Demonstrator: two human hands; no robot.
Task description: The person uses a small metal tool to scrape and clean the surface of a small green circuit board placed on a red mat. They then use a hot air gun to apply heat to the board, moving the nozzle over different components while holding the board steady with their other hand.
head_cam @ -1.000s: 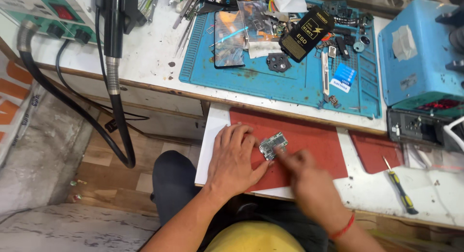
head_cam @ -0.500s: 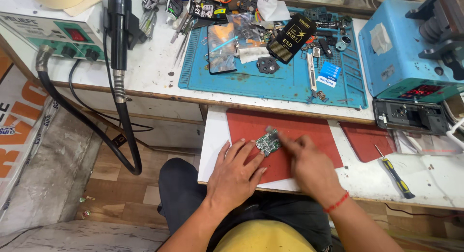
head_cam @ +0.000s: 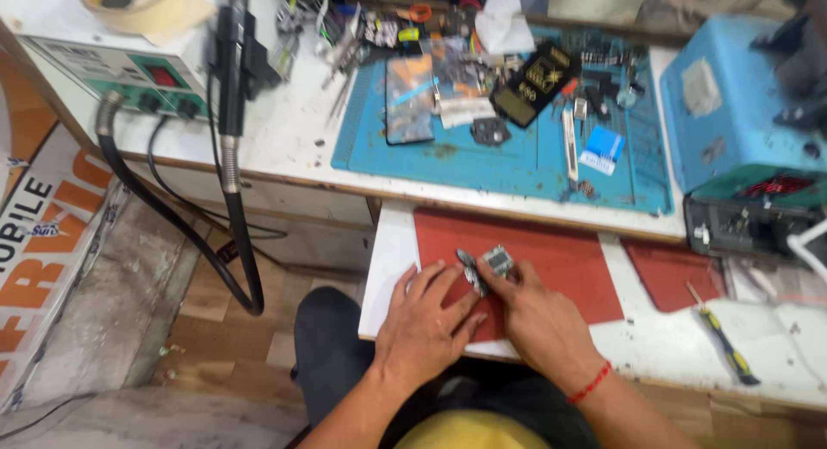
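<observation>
A small green circuit board (head_cam: 497,259) lies on a red mat (head_cam: 551,251) on a pull-out white shelf. My right hand (head_cam: 534,315) rests on the mat with its fingertips on the board's near edge. My left hand (head_cam: 426,320) lies flat beside it, fingers spread, with fingertips next to a small grey metal piece (head_cam: 469,268) just left of the board. Whether either hand truly pinches its part is hard to tell.
A blue work mat (head_cam: 508,156) on the bench above holds a phone (head_cam: 408,98), a black case, tools and small parts. A hot-air station (head_cam: 129,70) with hose stands left, a blue box (head_cam: 741,113) right. A yellow-handled screwdriver (head_cam: 724,346) lies at the right.
The view has shifted left and lower. Both hands have closed in on the circuit board, and the right hand now sits still on it instead of blurring.
</observation>
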